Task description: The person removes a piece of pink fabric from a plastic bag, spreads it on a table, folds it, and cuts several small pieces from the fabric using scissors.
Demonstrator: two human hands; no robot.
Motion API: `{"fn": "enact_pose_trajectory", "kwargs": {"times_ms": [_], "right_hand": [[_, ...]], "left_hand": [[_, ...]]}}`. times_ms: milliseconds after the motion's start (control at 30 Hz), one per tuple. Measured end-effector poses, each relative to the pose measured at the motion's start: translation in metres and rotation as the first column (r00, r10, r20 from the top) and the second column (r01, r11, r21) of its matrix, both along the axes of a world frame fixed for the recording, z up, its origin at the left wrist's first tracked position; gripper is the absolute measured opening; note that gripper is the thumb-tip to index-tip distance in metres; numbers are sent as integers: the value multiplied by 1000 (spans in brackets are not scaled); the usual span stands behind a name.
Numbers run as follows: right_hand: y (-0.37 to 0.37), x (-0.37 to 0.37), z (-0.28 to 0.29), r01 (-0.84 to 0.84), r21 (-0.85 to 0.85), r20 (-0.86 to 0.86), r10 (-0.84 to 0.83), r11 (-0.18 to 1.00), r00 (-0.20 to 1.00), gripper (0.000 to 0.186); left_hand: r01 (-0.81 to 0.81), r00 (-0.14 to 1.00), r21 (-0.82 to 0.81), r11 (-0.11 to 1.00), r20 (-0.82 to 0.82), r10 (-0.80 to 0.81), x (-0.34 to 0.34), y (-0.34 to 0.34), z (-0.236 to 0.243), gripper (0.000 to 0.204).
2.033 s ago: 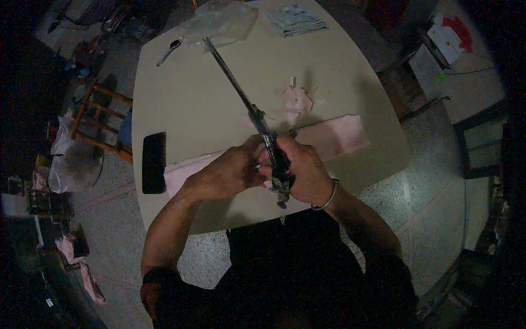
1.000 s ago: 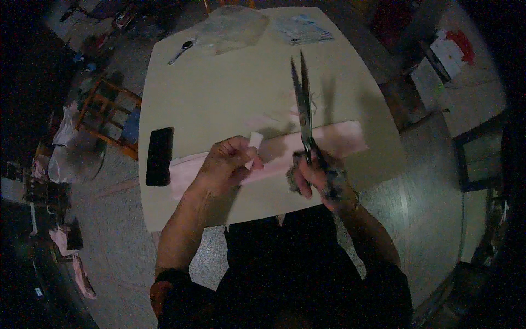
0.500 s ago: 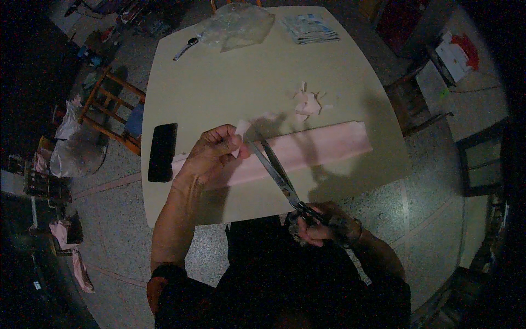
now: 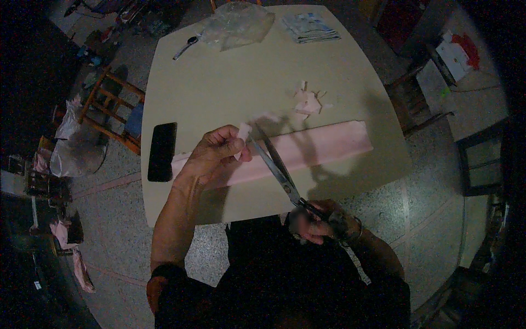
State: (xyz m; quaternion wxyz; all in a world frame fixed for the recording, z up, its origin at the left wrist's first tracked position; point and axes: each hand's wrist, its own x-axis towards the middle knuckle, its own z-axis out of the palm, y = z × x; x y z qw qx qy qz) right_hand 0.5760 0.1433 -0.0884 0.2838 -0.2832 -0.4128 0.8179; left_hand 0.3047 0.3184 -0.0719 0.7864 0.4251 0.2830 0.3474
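My left hand (image 4: 222,145) pinches a small pale pink piece (image 4: 244,131), which looks like paper or cloth, between thumb and fingers. Scissors (image 4: 278,171) are gripped in my right hand (image 4: 318,222), their blades parted and pointing up and left. The blade tips sit just right of the pink piece; I cannot tell whether they touch it. Under both lies a long folded pink strip (image 4: 329,143), slanting across the near part of the table. Beyond its right half, a small heap of pink scraps (image 4: 308,102) rests on the tabletop.
The pale table (image 4: 219,82) holds a black phone (image 4: 163,152) at the left edge. At the far end lie a wristwatch-like dark item (image 4: 185,48), a clear plastic bag (image 4: 235,27) and a folded bluish packet (image 4: 310,27). A wooden chair (image 4: 112,104) stands to the left.
The scissor blades have spread a little wider, with one tip shifting slightly right. The pink piece has been turned slightly in my left hand. Things on the table are unchanged.
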Motion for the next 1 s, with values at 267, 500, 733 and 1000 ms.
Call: {"fn": "enact_pose_trajectory", "kwargs": {"times_ms": [267, 500, 733, 1000], "right_hand": [[9, -6, -11, 21, 2, -215, -20, 1000, 976, 54], [19, -5, -1, -16, -87, -333, -14, 996, 943, 45], [4, 4, 26, 211, -113, 195, -187, 971, 963, 39], [14, 47, 18, 406, 63, -10, -406, 912, 914, 52]], "left_hand": [[102, 991, -3, 995, -86, -102, 3, -6, 2, 9], [104, 992, -21, 994, -72, -105, 4, -7, 0, 7], [72, 954, 73, 995, -296, -47, 11, -6, 25, 7], [3, 806, 474, 880, -522, 278, 14, 29, 27, 1]]}}
